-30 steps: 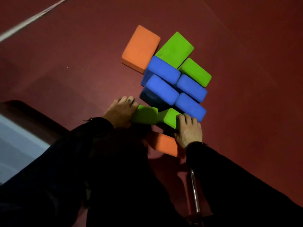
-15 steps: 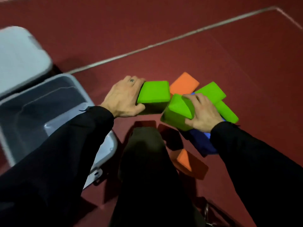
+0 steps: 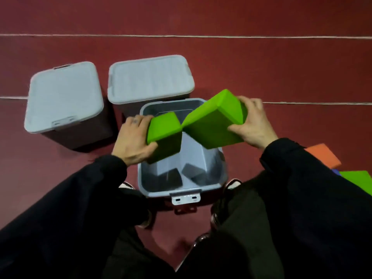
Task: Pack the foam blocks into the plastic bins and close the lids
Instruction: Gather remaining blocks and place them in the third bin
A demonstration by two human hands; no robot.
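An open grey plastic bin (image 3: 222, 176) stands on the red floor straight in front of me, with no blocks visible inside. My left hand (image 3: 133, 140) grips a green foam block (image 3: 164, 135) above the bin's left side. A second, larger-looking green foam block (image 3: 214, 119) is held by my right hand (image 3: 252, 124) over the bin's right side. The two blocks nearly touch at their inner corners, and both are tilted.
Two more grey bins with lids on stand behind: one at the left (image 3: 64, 95), one at the back middle (image 3: 151, 78). At the right edge lie an orange block (image 3: 324, 156), a green block (image 3: 358, 180) and a sliver of blue. White lines cross the floor.
Both hands lifted a green block each off the pile and carried them left, over the open bin. My view swung from the pile to the bins.
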